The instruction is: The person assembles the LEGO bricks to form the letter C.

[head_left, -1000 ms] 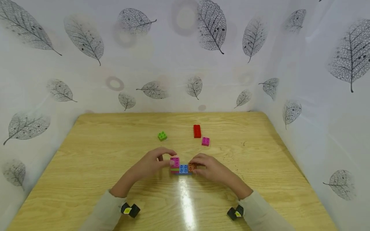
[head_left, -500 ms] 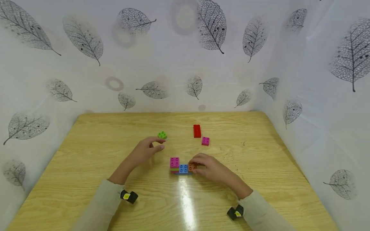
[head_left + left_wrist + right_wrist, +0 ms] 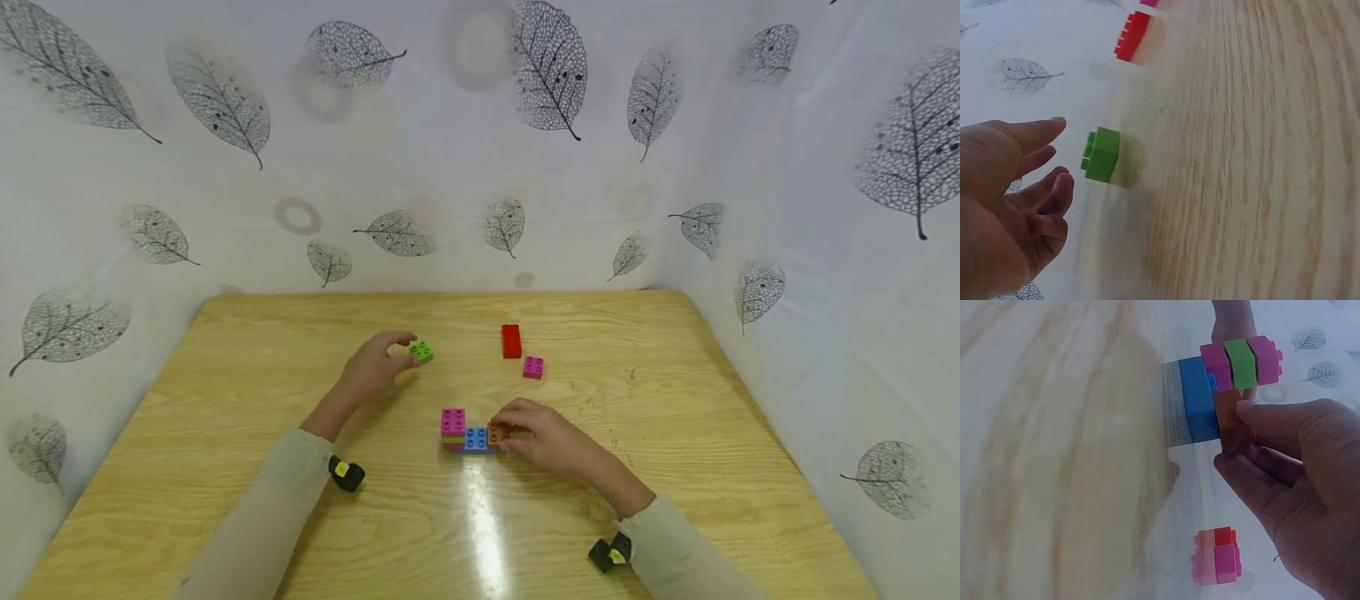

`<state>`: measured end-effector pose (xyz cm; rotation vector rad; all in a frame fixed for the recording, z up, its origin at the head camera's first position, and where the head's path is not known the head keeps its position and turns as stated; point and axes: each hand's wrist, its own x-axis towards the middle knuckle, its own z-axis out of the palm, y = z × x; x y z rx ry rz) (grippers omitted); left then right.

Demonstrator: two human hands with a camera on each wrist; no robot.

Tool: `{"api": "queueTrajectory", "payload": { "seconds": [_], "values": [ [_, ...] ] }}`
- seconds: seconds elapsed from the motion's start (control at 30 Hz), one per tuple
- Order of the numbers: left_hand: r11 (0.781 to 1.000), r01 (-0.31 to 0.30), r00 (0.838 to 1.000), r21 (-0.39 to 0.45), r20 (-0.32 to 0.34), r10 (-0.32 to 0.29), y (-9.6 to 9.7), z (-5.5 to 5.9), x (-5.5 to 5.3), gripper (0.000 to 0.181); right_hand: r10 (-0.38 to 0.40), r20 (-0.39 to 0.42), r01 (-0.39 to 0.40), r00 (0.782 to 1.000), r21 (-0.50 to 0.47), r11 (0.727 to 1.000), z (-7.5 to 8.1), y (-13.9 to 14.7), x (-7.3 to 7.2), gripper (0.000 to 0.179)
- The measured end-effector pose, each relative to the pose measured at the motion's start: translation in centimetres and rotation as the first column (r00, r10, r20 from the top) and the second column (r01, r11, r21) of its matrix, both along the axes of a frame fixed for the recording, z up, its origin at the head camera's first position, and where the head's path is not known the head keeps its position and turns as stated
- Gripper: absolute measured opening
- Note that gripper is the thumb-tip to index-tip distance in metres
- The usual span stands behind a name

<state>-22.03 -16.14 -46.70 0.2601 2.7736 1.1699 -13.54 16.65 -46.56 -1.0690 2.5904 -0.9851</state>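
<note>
My left hand point(image 3: 372, 365) reaches around the near side of a lime green building brick point(image 3: 422, 352). In the left wrist view, a gap shows between its spread thumb and fingers and that green brick point(image 3: 1102, 155). My right hand point(image 3: 553, 436) pinches an orange brick point(image 3: 1232, 422) between thumb and fingers. The orange brick sits on the right end of a long blue brick point(image 3: 1197, 403). At the blue brick's left end stands a stack of a pink, a green and a pink brick point(image 3: 453, 421). Blue studs show between stack and orange brick.
A red brick point(image 3: 512, 342) lies toward the back of the wooden table point(image 3: 262, 400), with a small pink brick point(image 3: 533, 367) just in front of it and to the right. A leaf-patterned white sheet point(image 3: 450, 167) rises behind the table and at both sides.
My left hand has let go of the pink-topped stack and moved back and left to the green brick. My right hand has stayed on the orange brick.
</note>
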Motion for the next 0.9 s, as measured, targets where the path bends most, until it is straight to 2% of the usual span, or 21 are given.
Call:
{"api": "queueTrajectory", "payload": {
  "seconds": [0.23,0.37,0.63,0.9],
  "values": [
    [0.998,0.038,0.999,-0.054,0.017,-0.037,0.3,-0.7,-1.4,0.053,-0.003,0.014,0.003,1.0,-0.006,1.0,0.1,0.0,0.2,0.03],
    [0.996,0.046,0.999,-0.077,0.026,-0.045,0.6,-0.7,-1.9,0.051,-0.014,0.03,0.014,0.999,0.001,1.0,0.2,-0.1,0.3,0.031],
    [0.994,0.052,0.998,-0.101,0.045,-0.047,0.7,-0.9,-2.1,0.047,-0.018,0.041,0.018,0.999,0.012,1.0,0.2,-0.2,0.3,0.031],
    [0.996,0.05,0.998,-0.076,0.045,-0.047,0.4,-1.1,-2.0,0.046,-0.02,0.038,0.019,0.999,0.021,1.0,0.3,-0.2,0.4,0.032]
  ]
}}
